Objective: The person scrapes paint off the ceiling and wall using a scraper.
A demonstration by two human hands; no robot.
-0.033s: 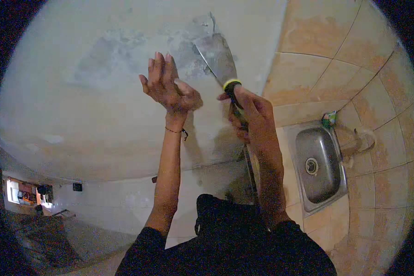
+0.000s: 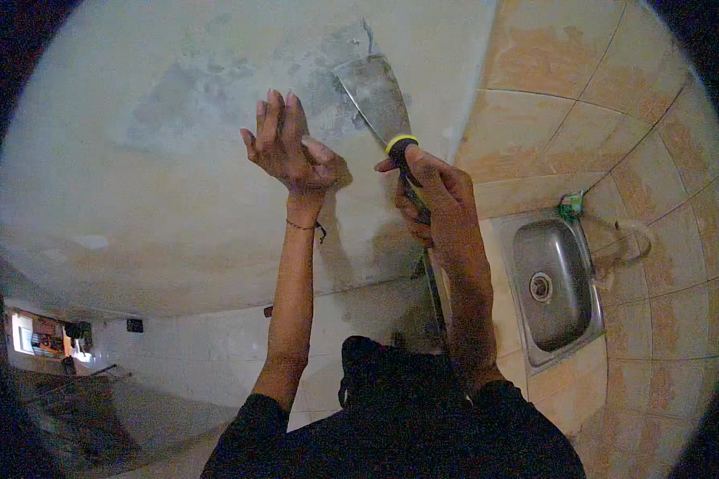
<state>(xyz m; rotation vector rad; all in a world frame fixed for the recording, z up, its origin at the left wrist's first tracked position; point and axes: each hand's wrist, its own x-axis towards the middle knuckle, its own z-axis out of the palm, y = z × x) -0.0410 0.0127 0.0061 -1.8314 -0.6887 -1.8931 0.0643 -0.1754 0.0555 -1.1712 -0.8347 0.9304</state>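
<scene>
A scraper (image 2: 379,96) with a broad metal blade, yellow collar and dark handle is in my right hand (image 2: 439,188), fingers wrapped round the handle. Its blade points up and slightly left, over a grey, worn patch (image 2: 327,100) of the pale wall (image 2: 168,195). My left hand (image 2: 287,156) is raised to the left of the scraper, fingers pointing up and thumb out to the right. It holds nothing. Whether its palm touches the wall, I cannot tell. A thin cord bracelet (image 2: 302,227) is round my left wrist.
On the right a metal sink (image 2: 555,323) is set in a tiled counter (image 2: 563,387), with a small green packet (image 2: 571,205) at its corner. Orange-beige tiles (image 2: 551,64) cover the adjoining wall. Far left, a bright window (image 2: 24,333) shows.
</scene>
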